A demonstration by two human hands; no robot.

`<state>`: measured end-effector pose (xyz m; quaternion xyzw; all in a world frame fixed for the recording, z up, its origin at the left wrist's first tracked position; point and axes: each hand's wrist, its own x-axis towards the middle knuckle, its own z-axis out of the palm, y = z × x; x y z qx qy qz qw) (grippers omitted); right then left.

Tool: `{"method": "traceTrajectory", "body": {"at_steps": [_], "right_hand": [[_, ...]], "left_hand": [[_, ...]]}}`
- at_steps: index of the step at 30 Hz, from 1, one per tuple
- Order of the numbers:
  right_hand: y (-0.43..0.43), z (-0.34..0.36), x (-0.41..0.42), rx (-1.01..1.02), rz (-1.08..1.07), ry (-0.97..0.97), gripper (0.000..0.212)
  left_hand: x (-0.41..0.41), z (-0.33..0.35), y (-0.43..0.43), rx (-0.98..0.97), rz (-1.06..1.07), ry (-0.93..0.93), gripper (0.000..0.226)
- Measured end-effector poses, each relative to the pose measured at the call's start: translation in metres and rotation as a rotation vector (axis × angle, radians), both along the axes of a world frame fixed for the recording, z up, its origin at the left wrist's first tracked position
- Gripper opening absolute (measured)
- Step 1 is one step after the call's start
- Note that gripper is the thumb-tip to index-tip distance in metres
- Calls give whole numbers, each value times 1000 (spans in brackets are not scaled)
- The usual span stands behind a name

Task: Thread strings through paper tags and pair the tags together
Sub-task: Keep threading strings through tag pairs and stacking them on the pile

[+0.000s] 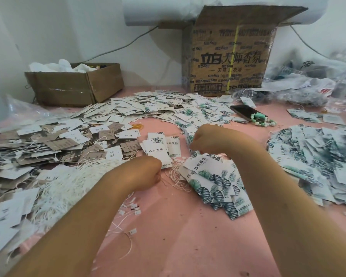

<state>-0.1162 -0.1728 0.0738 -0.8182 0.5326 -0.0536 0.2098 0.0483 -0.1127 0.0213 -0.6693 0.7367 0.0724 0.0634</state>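
One pink surface (pixel 168 246) carries everything, with a tall printed cardboard box (pixel 228 56) standing open at the back and a low cardboard box (pixel 74 84) to its left against the wall. Crumpled plastic bags (pixel 308 76) lie at the back right. A wide heap of white and brown tags (pixel 48 140) covers the left side, and a heap of leaf-printed tags (pixel 318 160) fills the right edge. A thick bundle of white strings (pixel 68 182) lies at the left, beside the left forearm. Between the two forearms sits a smaller pile of leaf-printed tags (pixel 214 182), with a short stack of white tags (pixel 158 146) just beyond it. The left grip (pixel 148 172) bends down over thin strings near that stack, and the right grip (pixel 204 139) dips into the far end of the smaller pile; the wrists hide the fingers, so I cannot tell whether either is closed on anything. A dark phone (pixel 244 112) lies behind the right grip, touching a green bead bracelet (pixel 264 121). Loose strings with small plastic ends (pixel 134 206) lie scattered near the left forearm.
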Motion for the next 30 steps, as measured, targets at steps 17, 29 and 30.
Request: {"method": "traceTrajectory", "body": {"at_steps": [17,29,30], "right_hand": [[9,-13,18,212,253,-592,18],[11,-8,12,182,190,-602,9],[10,-6,11,175,177,-610,8]], "left_hand": [[6,39,10,-215,29,603,10],[11,40,12,-159,61,766,13],[12,41,12,-167,53,774,15]]}}
